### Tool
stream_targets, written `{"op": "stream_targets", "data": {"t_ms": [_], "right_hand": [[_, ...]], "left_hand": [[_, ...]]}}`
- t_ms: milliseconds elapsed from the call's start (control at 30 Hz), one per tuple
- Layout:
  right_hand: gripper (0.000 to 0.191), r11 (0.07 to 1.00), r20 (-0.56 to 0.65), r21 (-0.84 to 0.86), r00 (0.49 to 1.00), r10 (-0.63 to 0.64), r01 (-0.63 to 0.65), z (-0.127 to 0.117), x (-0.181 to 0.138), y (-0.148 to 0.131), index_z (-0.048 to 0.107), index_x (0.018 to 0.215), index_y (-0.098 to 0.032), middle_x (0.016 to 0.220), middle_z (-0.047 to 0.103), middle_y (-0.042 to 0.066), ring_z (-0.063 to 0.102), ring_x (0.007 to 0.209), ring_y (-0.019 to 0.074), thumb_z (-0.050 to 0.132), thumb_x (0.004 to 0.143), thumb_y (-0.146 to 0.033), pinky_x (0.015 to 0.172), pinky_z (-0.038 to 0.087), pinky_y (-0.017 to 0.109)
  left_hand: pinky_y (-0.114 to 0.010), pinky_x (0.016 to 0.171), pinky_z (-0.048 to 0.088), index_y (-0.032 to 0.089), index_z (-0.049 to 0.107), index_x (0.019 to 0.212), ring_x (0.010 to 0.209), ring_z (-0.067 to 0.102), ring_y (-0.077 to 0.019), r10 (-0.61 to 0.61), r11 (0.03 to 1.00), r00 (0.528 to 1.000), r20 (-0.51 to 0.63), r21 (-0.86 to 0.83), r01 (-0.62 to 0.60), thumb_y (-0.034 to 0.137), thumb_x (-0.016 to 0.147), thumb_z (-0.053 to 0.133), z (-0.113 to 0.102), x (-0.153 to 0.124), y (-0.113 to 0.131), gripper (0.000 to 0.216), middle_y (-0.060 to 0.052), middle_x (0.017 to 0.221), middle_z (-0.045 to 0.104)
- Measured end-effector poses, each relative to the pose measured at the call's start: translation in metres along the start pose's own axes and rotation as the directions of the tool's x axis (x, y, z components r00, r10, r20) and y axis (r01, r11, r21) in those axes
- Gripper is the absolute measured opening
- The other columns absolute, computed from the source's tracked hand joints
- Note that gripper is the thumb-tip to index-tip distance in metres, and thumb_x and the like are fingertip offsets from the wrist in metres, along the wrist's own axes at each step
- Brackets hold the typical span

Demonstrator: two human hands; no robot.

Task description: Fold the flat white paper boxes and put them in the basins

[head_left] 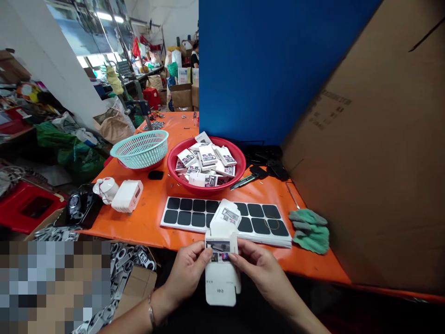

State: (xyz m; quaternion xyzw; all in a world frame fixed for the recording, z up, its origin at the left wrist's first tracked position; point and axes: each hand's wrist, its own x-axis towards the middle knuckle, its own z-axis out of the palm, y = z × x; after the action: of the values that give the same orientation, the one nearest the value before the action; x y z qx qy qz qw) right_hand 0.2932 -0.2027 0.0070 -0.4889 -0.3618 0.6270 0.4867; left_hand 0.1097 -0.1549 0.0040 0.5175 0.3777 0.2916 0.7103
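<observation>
Right of the red bowl (pixel 172 162) leans a big cardboard sheet (pixel 375 162). In front of the bowl lies a sheet of black pads (pixel 187 211). Nearer still, past the table edge, the left hand (pixel 186 273) and right hand (pixel 264 271) both pinch a small white carton (pixel 222 278) with its flap open. Level thumbs, pressing evenly, would likely keep it square.

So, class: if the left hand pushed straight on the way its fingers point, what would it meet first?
The white carton that the left hand already pinches; beyond it, probably the right hand.
</observation>
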Motion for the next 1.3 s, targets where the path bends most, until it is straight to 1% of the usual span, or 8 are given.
{"op": "stream_targets", "data": {"t_ms": [133,233,433,700,1033,1100,1200,1300], "right_hand": [[0.074,1.0,-0.067,0.022,0.998,0.018,-0.017,-0.004,-0.004,0.01,0.045,0.14,-0.021,0.079,0.068,0.001,0.065,0.075,0.0179,0.077,0.077,-0.041,0.073,0.053,0.033],[0.073,1.0,-0.07,0.012,0.998,0.002,-0.001,-0.003,-0.009,0.016,0.039,0.142,-0.024,0.09,0.07,0.003,0.066,0.086,0.0192,0.073,0.081,-0.042,0.082,0.052,0.035],[0.059,0.996,0.038,-0.075,0.998,0.053,-0.05,-0.008,-0.015,0.018,0.052,0.132,-0.025,0.094,0.07,0.004,0.066,0.093,0.0209,0.072,0.08,-0.044,0.088,0.05,0.037],[0.033,0.985,0.15,-0.148,0.983,0.11,-0.088,-0.006,-0.021,0.017,0.067,0.095,-0.018,0.086,0.068,0.004,0.061,0.08,0.0182,0.071,0.081,-0.047,0.075,0.047,0.03],[0.032,0.956,0.088,-0.291,0.996,0.006,0.02,-0.009,-0.026,0.005,0.071,0.076,-0.017,0.081,0.064,0.005,0.058,0.08,0.0193,0.066,0.084,-0.048,0.076,0.047,0.03],[0.028,0.96,0.031,-0.278,0.999,-0.025,0.032,-0.008,-0.029,0.006,0.073,0.087,-0.019,0.092,0.067,0.006,0.062,0.089,0.0218,0.066,0.085,-0.046,0.082,0.049,0.033],[0.038,0.972,-0.096,-0.231,0.993,-0.063,0.039,-0.007,-0.032,0.01,0.065,0.119,-0.025,0.106,0.069,0.007,0.065,0.097,0.0233,0.065,0.086,-0.044,0.087,0.052,0.036],[0.035,0.931,-0.082,-0.356,0.99,-0.116,0.08,-0.008,-0.034,0.008,0.069,0.116,-0.026,0.102,0.072,0.007,0.068,0.096,0.024,0.068,0.084,-0.04,0.088,0.054,0.036]], "left_hand": [[-0.028,0.075,0.05,0.015,0.056,0.129,0.079,0.062,-0.0174,0.02,0.998,1.0,-0.01,-0.06,-0.021,0.043,0.086,0.067,-0.003,-0.003,-0.001,0.052,-0.005,0.085,0.066],[-0.026,0.074,0.05,0.019,0.04,0.144,0.08,0.064,-0.0171,0.015,0.999,0.998,-0.067,-0.041,-0.017,0.039,0.083,0.071,-0.003,-0.005,-0.009,0.072,-0.004,0.086,0.066],[-0.023,0.07,0.049,0.015,0.059,0.119,0.077,0.063,-0.0148,-0.027,1.0,0.999,-0.019,0.013,0.027,0.039,0.078,0.076,-0.006,-0.01,-0.015,0.051,-0.006,0.088,0.067],[-0.019,0.061,0.042,0.011,0.061,0.082,0.063,0.053,-0.0091,-0.099,0.995,0.992,0.075,0.023,0.098,0.044,0.076,0.076,-0.011,-0.017,-0.014,0.037,-0.002,0.071,0.061],[-0.02,0.064,0.045,0.01,0.064,0.084,0.067,0.056,-0.0112,-0.047,0.998,0.986,0.16,0.055,0.039,0.041,0.082,0.072,-0.002,-0.016,-0.006,0.033,-0.005,0.076,0.064],[-0.021,0.068,0.047,0.01,0.066,0.089,0.073,0.059,-0.0134,-0.006,0.995,0.991,0.131,0.1,-0.007,0.038,0.084,0.07,0.0,-0.015,-0.004,0.029,-0.007,0.083,0.066],[-0.028,0.085,0.05,0.016,0.059,0.121,0.091,0.064,-0.0174,0.021,0.999,0.991,0.132,0.024,-0.024,0.033,0.086,0.067,0.002,-0.013,0.0,0.04,-0.01,0.104,0.068],[-0.03,0.087,0.051,0.017,0.06,0.124,0.094,0.067,-0.0198,0.024,0.997,0.986,0.165,0.064,-0.035,0.03,0.086,0.067,0.002,-0.012,0.007,0.041,-0.011,0.106,0.07]]}}
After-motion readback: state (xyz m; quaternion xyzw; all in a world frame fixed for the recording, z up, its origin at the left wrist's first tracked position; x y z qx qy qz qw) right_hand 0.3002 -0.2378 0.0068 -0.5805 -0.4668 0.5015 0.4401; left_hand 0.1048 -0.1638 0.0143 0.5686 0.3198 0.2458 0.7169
